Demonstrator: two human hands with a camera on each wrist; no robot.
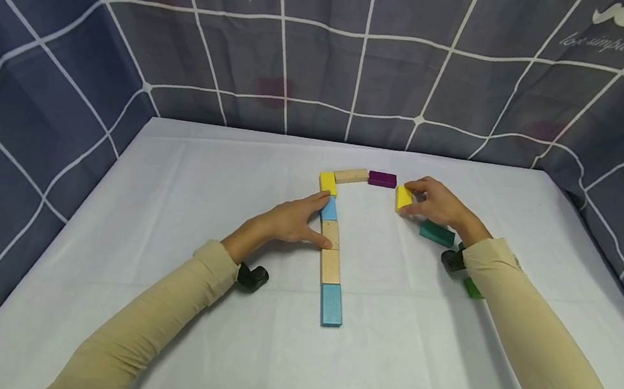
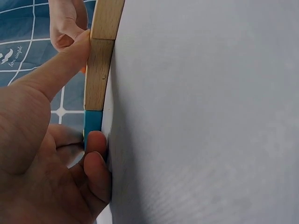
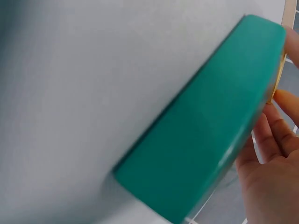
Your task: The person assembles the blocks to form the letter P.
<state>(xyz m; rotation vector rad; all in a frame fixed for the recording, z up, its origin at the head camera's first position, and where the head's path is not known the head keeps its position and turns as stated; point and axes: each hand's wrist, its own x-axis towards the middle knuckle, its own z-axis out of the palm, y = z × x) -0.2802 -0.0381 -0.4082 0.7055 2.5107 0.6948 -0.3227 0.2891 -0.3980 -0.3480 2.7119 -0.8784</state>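
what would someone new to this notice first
Probably the line of blocks running up the middle of the white cloth, with the left hand touching its left side. Next, the yellow block pinched by the right hand, near the purple block at the top. In the right wrist view, a big green block dominates the picture.
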